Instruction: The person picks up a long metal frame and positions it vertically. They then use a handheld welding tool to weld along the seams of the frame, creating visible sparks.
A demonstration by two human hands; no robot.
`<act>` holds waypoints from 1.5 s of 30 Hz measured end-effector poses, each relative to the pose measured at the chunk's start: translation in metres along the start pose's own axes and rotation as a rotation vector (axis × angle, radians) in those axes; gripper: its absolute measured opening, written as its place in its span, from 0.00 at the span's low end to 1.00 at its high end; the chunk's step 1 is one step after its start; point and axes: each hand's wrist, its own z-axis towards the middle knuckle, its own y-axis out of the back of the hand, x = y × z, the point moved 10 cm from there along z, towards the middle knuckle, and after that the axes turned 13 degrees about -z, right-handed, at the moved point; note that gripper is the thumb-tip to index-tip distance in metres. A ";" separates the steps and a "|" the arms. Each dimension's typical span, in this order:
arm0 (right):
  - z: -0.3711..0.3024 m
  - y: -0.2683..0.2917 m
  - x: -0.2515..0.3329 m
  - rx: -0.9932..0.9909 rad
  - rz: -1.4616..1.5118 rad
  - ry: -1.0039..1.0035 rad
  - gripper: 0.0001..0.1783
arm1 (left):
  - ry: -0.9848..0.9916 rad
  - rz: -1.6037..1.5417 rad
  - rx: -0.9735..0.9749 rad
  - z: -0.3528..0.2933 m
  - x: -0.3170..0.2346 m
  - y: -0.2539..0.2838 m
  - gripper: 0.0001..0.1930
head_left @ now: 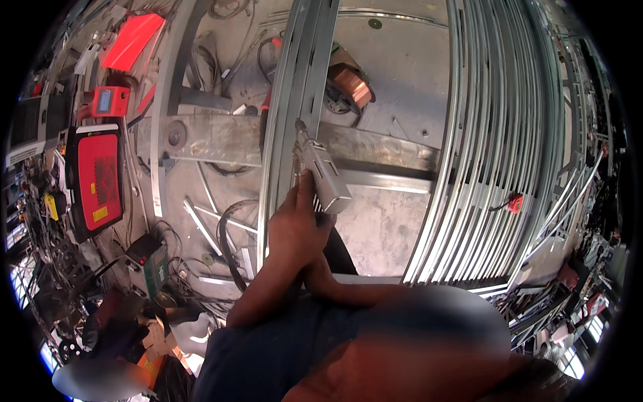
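Note:
A silver-grey welding gun (326, 182) with a narrow nozzle is in front of me, its tip pointing away and lying over a long grey steel channel (281, 154). Closed on the side of the gun is my left hand (295, 224), one finger stretched along its body toward the nozzle. My right forearm crosses beneath the left wrist, and my right hand (321, 268) lies mostly behind the left one near the rear of the gun; its fingers are hidden. Whether the nozzle touches the channel cannot be made out.
Many parallel steel tubes (462, 194) lie to the right, with a small red object (514, 203) on them. A copper wire spool (351, 87) stands beyond the gun. At left are a red-and-black machine (100, 177), a red unit with a display (110, 102), cables and loose metal strips (202, 224).

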 end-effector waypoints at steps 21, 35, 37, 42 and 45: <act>-0.056 -0.088 -0.080 -0.004 0.356 0.095 0.17 | 0.103 -0.005 -0.089 -0.099 0.052 0.002 0.43; -0.058 -0.061 -0.027 0.035 0.202 0.005 0.18 | 0.155 -0.024 -0.071 -0.093 0.054 0.008 0.43; -0.057 -0.060 -0.027 0.047 0.181 -0.026 0.19 | 0.158 -0.044 -0.085 -0.094 0.054 0.009 0.43; -0.058 -0.053 -0.015 -0.002 0.176 -0.003 0.20 | 0.140 -0.044 -0.094 -0.093 0.054 0.008 0.42; -0.060 -0.053 -0.017 -0.008 0.154 -0.024 0.21 | 0.177 -0.031 -0.075 -0.094 0.054 0.008 0.42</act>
